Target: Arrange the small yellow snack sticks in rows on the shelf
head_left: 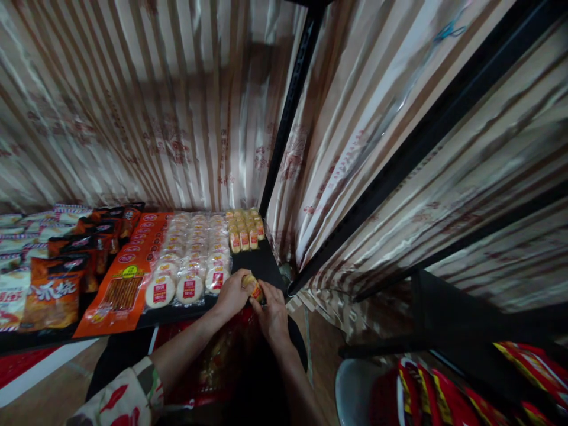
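Head view: grasping a small yellow packet with left hand and right hand near the front of the black shelf, seemingly to steady it; too dim to tell finger placement exactly. Nearer than matching packets, likely rowed to show labels.

Here you go: shiny plastic wrap on your packet, glossy clear film over the crackers, slick plastic on the orange bag. Your shelf shows smooth, matt black; the post looks like dark metal. The curtain gleams like satin, while your sleeve is duller printed cloth.
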A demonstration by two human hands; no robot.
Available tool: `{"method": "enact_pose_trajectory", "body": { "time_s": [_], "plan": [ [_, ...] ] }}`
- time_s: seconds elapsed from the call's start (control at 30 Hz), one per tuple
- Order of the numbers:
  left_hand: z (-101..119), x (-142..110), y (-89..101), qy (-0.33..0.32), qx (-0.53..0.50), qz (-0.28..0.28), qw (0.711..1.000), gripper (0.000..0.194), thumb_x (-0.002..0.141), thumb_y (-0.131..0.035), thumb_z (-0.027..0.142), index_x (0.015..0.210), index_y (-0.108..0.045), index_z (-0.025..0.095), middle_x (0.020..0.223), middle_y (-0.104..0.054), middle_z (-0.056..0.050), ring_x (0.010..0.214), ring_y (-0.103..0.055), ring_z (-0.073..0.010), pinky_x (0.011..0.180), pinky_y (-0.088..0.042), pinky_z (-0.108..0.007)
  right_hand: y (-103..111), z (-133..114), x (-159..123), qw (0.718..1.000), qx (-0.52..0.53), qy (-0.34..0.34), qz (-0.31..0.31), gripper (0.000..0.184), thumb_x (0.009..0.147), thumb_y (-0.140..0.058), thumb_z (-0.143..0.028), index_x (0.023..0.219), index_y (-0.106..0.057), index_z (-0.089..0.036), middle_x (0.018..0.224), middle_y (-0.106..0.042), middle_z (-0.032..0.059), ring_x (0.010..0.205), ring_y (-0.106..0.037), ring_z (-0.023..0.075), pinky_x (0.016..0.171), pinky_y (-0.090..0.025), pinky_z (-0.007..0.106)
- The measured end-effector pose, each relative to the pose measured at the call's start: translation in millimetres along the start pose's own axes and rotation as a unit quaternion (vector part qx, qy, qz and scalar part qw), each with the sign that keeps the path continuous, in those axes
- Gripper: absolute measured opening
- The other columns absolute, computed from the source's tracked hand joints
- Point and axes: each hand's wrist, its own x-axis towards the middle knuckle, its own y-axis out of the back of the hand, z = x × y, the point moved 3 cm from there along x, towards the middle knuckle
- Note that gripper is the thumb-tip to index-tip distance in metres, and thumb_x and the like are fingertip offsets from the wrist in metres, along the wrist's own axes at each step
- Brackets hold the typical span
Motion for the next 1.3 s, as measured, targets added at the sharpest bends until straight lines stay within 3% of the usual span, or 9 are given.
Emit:
{"method": "enact_pose_trajectory", "body": {
  "time_s": [0.37,0.57,0.87,1.1,1.3],
  "plan": [
    [8,34,-5.2,-0.006,0.041,-0.016,0.999,0.030,0.078,-0.048,0.025,0.106,-0.055,0.017,0.096,-0.065,-0.005,0.086,-0.060,-0.0136,0.078,-0.043,-0.022,-13,12,25,0.999,-0.031,-0.023,0.030,0.033,0.078,-0.050,-0.019,0.111,-0.055,-0.017,0.103,-0.061,0.0104,0.096,-0.053,0.0221,0.084,-0.045,0.038],
    [9,56,-13.2,0.005,0.052,-0.019,0.998,0.026,0.077,-0.049,0.023,0.102,-0.055,0.019,0.092,-0.066,-0.003,0.082,-0.060,-0.0132,0.076,-0.043,-0.022,-25,28,39,0.998,-0.037,-0.044,0.037,0.039,0.078,-0.047,-0.018,0.117,-0.051,-0.014,0.103,-0.060,0.0120,0.095,-0.053,0.0226,0.081,-0.046,0.037],
    [6,82,-28.0,0.023,0.014,0.002,1.000,0.041,0.075,-0.046,0.012,0.116,-0.049,0.012,0.107,-0.062,-0.010,0.084,-0.061,-0.0128,0.082,-0.044,-0.023,-41,45,63,0.991,-0.061,-0.099,0.071,0.038,0.080,-0.041,-0.021,0.115,-0.053,-0.013,0.109,-0.059,0.0140,0.103,-0.051,0.0246,0.089,-0.042,0.040],
    [9,101,-28.0,0.022,-0.012,0.013,1.000,0.043,0.074,-0.042,0.005,0.116,-0.049,0.008,0.105,-0.062,-0.012,0.090,-0.060,-0.0146,0.086,-0.044,-0.025,-53,54,80,0.988,0.002,-0.131,0.083,0.038,0.083,-0.036,-0.024,0.118,-0.047,-0.011,0.112,-0.056,0.0166,0.099,-0.056,0.0228,0.083,-0.046,0.036],
    [10,114,-32.9,0.033,-0.085,0.007,0.996,0.039,0.073,-0.045,0.002,0.108,-0.054,0.013,0.106,-0.063,-0.010,0.087,-0.062,-0.0122,0.081,-0.047,-0.023,-58,64,94,0.984,0.021,-0.133,0.119,0.039,0.083,-0.037,-0.024,0.119,-0.046,-0.012,0.109,-0.057,0.0171,0.096,-0.057,0.0235,0.081,-0.046,0.038]
  ]
}}
